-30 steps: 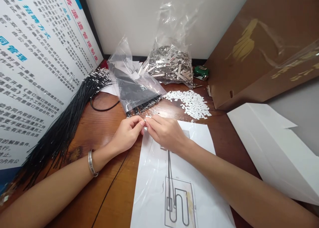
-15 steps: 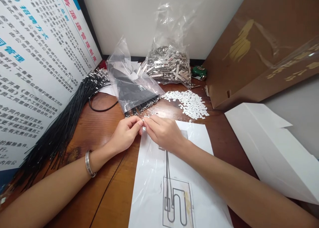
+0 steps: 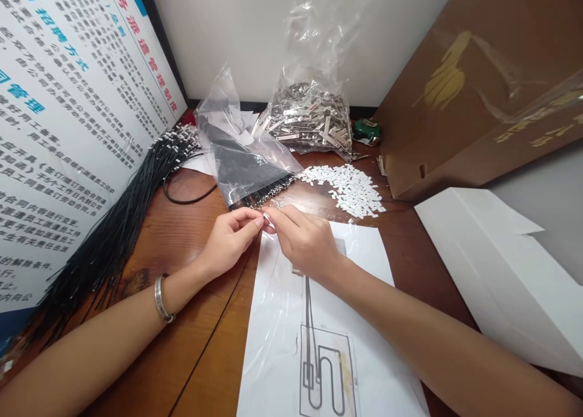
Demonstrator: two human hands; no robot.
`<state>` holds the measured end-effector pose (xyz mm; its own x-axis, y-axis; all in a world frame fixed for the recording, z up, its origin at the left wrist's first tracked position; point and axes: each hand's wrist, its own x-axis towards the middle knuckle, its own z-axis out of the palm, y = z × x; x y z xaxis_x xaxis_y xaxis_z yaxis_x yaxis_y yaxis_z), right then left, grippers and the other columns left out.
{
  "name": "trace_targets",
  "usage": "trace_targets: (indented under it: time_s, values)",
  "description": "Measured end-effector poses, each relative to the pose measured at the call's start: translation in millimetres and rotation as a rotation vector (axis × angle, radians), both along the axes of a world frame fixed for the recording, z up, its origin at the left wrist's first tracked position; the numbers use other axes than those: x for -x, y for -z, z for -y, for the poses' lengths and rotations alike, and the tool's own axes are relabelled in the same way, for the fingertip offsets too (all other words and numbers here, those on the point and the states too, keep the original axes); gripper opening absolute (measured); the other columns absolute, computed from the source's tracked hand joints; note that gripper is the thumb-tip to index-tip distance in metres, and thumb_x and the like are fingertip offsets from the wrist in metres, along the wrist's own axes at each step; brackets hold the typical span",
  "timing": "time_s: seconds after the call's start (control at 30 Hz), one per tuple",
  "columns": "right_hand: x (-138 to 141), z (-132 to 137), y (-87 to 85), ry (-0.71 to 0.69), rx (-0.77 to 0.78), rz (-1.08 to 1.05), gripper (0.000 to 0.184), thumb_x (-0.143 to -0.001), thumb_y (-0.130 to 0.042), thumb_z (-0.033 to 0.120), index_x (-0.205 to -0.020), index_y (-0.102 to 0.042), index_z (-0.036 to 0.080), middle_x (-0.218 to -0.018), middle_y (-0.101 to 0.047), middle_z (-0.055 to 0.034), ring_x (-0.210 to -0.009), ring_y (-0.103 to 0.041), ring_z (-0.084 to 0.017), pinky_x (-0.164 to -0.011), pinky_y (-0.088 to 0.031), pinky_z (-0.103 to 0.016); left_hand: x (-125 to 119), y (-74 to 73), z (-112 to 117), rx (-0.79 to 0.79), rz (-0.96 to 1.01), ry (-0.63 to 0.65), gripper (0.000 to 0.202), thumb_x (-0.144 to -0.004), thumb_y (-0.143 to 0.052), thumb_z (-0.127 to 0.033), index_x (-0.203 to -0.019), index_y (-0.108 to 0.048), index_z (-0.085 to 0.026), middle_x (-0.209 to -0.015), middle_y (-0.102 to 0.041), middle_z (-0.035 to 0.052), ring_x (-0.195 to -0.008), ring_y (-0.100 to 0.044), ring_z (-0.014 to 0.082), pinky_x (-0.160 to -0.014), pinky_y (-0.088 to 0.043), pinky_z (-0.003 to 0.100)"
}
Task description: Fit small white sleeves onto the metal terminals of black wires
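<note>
My left hand (image 3: pixel 234 238) and my right hand (image 3: pixel 304 238) meet fingertip to fingertip above the far edge of a printed sheet. Thumb and forefinger are pinched on each side. A tiny white piece (image 3: pixel 266 217) shows between the fingertips; the right fingers close on it. What the left fingertips grip is mostly hidden. A thin dark line runs from below the left fingers to the front edge; whether it is a cord or a table seam, I cannot tell. Just beyond the hands lies a pile of small white pieces (image 3: pixel 357 192).
Black cords (image 3: pixel 109 223) with white ends lie in a bundle at left. Behind the hands are a plastic bag of black cords (image 3: pixel 241 168) and a bag of metal clips (image 3: pixel 310 119). A brown box (image 3: pixel 437 119) and white carton (image 3: pixel 492 265) stand right. The drawing sheet (image 3: pixel 273 344) lies in front.
Both hands stay pinched together, with the right fingertips raised slightly. More of the tiny white piece shows between them. The view has shifted a little.
</note>
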<state>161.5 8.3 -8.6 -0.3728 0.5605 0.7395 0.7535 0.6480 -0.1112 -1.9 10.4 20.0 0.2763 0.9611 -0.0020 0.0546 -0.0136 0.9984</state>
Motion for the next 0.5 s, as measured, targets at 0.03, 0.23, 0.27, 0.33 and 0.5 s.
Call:
trace_targets:
  time_s: [0.03, 0.23, 0.27, 0.33, 0.5]
  values:
    - [0.0, -0.1, 0.1, -0.001, 0.003, -0.001, 0.025, -0.097, -0.040, 0.016, -0.101, -0.065, 0.014, -0.072, -0.064, -0.0020, -0.059, -0.054, -0.010, -0.053, -0.034, -0.025, -0.1, -0.6, -0.1, 0.002, 0.003, -0.001, 0.030, -0.076, -0.068, -0.045, -0.075, -0.065, -0.016, -0.044, -0.047, -0.0051, -0.045, -0.043, 0.0089, -0.047, -0.035, 0.024]
    - [0.2, -0.8, -0.2, -0.033, 0.009, -0.003, 0.025, -0.097, -0.040, 0.015, -0.098, -0.065, 0.014, -0.070, -0.062, -0.0017, -0.057, -0.051, -0.010, -0.052, -0.034, -0.024, -0.2, 0.4, -0.1, 0.041, 0.016, -0.041, 0.027, -0.073, -0.070, -0.043, -0.072, -0.066, -0.016, -0.043, -0.048, -0.0041, -0.054, -0.055, 0.0135, -0.054, -0.044, 0.026]
    - [0.1, -0.9, -0.5, -0.037, 0.006, 0.000, 0.025, -0.097, -0.040, 0.014, -0.097, -0.065, 0.013, -0.069, -0.061, -0.0016, -0.056, -0.050, -0.010, -0.052, -0.034, -0.024, -0.2, 0.6, -0.2, 0.046, 0.021, -0.044, 0.027, -0.073, -0.071, -0.043, -0.072, -0.065, -0.016, -0.045, -0.051, -0.0033, -0.054, -0.056, 0.0135, -0.054, -0.044, 0.026]
    - [-0.3, -1.2, -0.9, -0.047, 0.007, 0.004, 0.025, -0.096, -0.040, 0.014, -0.094, -0.065, 0.013, -0.069, -0.061, -0.0016, -0.055, -0.049, -0.010, -0.051, -0.033, -0.024, -0.4, 0.8, -0.5, 0.049, 0.028, -0.041, 0.027, -0.072, -0.071, -0.042, -0.071, -0.064, -0.016, -0.048, -0.054, -0.0024, -0.056, -0.056, 0.0133, -0.055, -0.045, 0.026]
    - [-1.3, -1.8, -1.0, -0.072, 0.036, 0.004, 0.024, -0.095, -0.042, 0.014, -0.087, -0.064, 0.014, -0.069, -0.059, -0.0014, -0.056, -0.048, -0.010, -0.051, -0.032, -0.024, 0.2, 2.4, -1.5, 0.033, 0.010, -0.046, 0.028, -0.072, -0.071, -0.043, -0.071, -0.063, -0.017, -0.052, -0.059, -0.0012, -0.056, -0.056, 0.0128, -0.055, -0.045, 0.025]
